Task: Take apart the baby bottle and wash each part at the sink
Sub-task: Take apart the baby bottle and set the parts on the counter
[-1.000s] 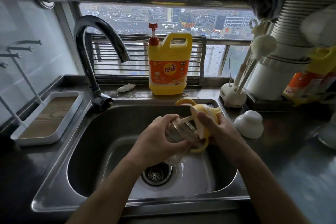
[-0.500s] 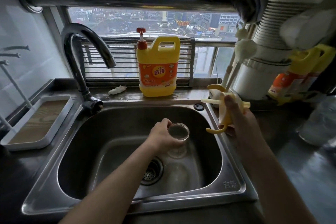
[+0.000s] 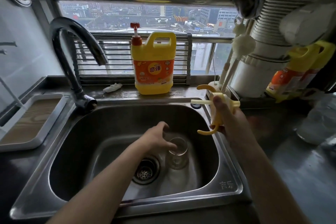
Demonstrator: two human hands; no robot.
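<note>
Yellow plastic fills your right fingers, curled round the handled bottle lid with its pale straw poking left, your right hand held over the sink's right rim. Your left fingers are spread and slack, one tip just on the lip of the clear bottle body, so your left hand grasps nothing. That body stands upright on the basin floor, just right of the drain, with the faucet far left and the detergent jug on the far ledge.
</note>
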